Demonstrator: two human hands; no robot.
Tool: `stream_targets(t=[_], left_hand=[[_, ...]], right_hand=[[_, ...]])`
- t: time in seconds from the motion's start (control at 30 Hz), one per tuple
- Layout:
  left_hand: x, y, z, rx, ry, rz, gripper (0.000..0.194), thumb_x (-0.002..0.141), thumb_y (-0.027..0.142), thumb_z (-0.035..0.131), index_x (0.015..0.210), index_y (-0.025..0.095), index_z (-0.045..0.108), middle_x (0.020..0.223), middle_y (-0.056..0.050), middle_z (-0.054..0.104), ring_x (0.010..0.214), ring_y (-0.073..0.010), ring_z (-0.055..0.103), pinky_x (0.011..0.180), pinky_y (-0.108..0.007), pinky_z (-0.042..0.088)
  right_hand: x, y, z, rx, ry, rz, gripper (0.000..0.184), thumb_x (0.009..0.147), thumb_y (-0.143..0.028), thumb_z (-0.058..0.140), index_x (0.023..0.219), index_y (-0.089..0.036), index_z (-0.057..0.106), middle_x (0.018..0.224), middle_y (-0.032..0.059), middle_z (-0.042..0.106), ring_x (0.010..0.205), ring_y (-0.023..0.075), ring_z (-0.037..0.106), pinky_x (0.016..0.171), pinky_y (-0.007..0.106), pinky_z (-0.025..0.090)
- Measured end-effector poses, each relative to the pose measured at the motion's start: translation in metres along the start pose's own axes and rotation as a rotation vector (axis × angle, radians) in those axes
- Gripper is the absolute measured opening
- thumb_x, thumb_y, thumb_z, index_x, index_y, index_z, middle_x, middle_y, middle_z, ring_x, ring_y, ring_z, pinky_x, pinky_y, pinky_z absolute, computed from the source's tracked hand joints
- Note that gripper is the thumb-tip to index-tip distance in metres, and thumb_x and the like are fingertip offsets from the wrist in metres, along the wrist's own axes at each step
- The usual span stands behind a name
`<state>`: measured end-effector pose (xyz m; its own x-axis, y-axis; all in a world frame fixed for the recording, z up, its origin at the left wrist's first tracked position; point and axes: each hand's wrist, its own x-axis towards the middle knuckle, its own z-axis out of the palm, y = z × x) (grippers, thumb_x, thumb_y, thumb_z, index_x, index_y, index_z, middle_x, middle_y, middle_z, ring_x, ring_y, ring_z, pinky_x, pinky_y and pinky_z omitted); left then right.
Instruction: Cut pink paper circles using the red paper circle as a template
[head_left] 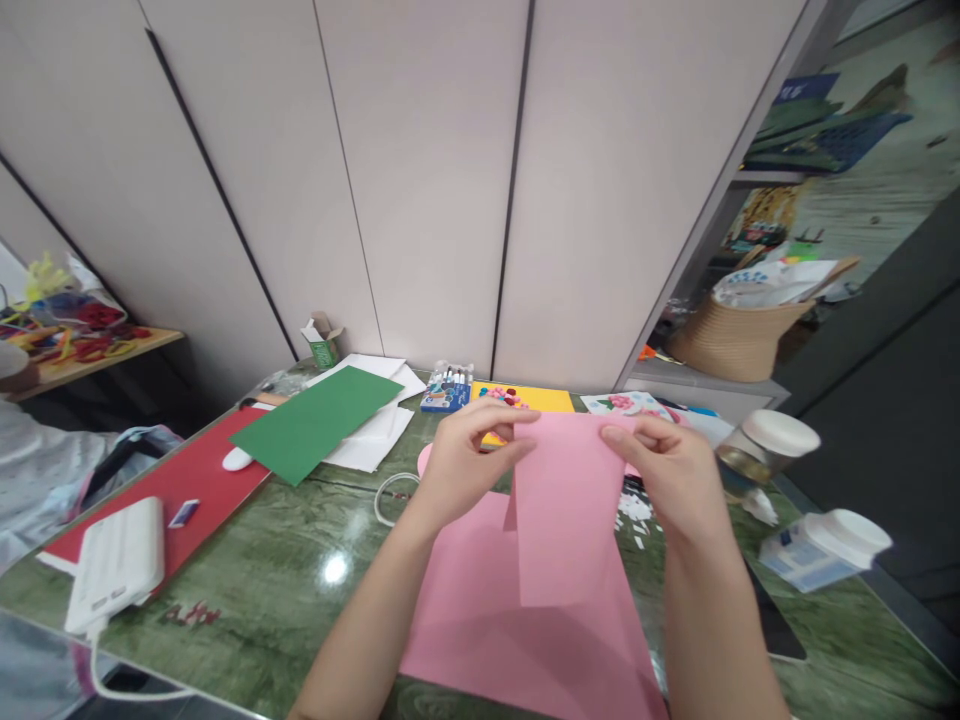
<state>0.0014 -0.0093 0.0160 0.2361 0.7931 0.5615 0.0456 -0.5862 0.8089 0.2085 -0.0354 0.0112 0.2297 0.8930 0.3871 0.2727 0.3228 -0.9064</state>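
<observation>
A folded piece of pink paper (568,520) hangs upright between my two hands, above the table. My left hand (474,455) pinches its upper left corner between thumb and fingers. At the upper right corner, my right hand (671,470) grips it the same way, thumb on the near face. A second layer of the paper shows behind its left edge. Below lies a larger pink sheet (480,640) flat on the green marbled table (315,610). White paper scraps (636,508) are scattered beside my right hand.
A green sheet (319,425), a red sheet (217,500) and a white power bank (120,555) lie to the left. Markers (448,388) and a yellow sheet (551,397) are at the back. White bottles (825,548) and a dark tablet (776,620) stand or lie right.
</observation>
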Motion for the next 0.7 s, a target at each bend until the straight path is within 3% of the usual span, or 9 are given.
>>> stream_targets(t=[0.23, 0.33, 0.43, 0.57, 0.7], left_hand=[[-0.0025, 0.0031, -0.0009, 0.048, -0.053, 0.042, 0.031, 0.073, 0.018, 0.065, 0.104, 0.023, 0.067, 0.072, -0.003, 0.062, 0.084, -0.0172, 0.057, 0.08, -0.031, 0.046], [-0.003, 0.0043, -0.0021, 0.064, -0.085, 0.05, 0.036, 0.073, 0.018, 0.064, 0.108, 0.024, 0.065, 0.081, -0.004, 0.064, 0.083, -0.0161, 0.058, 0.08, -0.031, 0.047], [-0.0034, 0.0053, -0.0029, 0.067, -0.117, 0.053, 0.035, 0.075, 0.016, 0.062, 0.109, 0.025, 0.064, 0.094, -0.006, 0.065, 0.084, -0.0157, 0.058, 0.079, -0.031, 0.048], [-0.0027, 0.0056, -0.0025, 0.043, -0.134, 0.078, 0.033, 0.075, 0.015, 0.061, 0.106, 0.025, 0.065, 0.1, -0.007, 0.065, 0.086, -0.0166, 0.059, 0.079, -0.031, 0.049], [-0.0018, 0.0055, -0.0011, 0.043, -0.166, 0.082, 0.023, 0.078, 0.015, 0.059, 0.096, 0.025, 0.07, 0.095, -0.006, 0.068, 0.09, -0.017, 0.06, 0.08, -0.03, 0.048]], right_hand=[[0.0001, 0.0017, -0.0009, 0.078, 0.011, 0.031, 0.038, 0.069, -0.036, 0.068, 0.047, -0.017, 0.044, 0.044, -0.0071, 0.029, 0.041, 0.006, 0.023, 0.04, 0.022, 0.018], [0.0007, 0.003, 0.0, 0.168, 0.002, 0.01, 0.024, 0.073, -0.036, 0.066, 0.059, -0.018, 0.058, 0.051, -0.0042, 0.044, 0.047, 0.0092, 0.037, 0.045, 0.022, 0.03], [0.0019, 0.0049, 0.0007, 0.197, 0.07, -0.04, 0.015, 0.073, -0.033, 0.066, 0.069, -0.019, 0.064, 0.064, -0.0002, 0.057, 0.059, 0.0133, 0.049, 0.055, 0.024, 0.038], [0.0018, 0.0049, 0.0024, 0.149, 0.091, -0.066, 0.015, 0.074, -0.032, 0.065, 0.067, -0.019, 0.062, 0.064, -0.0006, 0.055, 0.059, 0.0134, 0.049, 0.055, 0.024, 0.038], [-0.0011, 0.0005, 0.0065, 0.093, 0.119, -0.063, 0.017, 0.077, -0.033, 0.061, 0.067, -0.019, 0.058, 0.061, -0.0021, 0.05, 0.054, 0.0114, 0.043, 0.05, 0.022, 0.034]])
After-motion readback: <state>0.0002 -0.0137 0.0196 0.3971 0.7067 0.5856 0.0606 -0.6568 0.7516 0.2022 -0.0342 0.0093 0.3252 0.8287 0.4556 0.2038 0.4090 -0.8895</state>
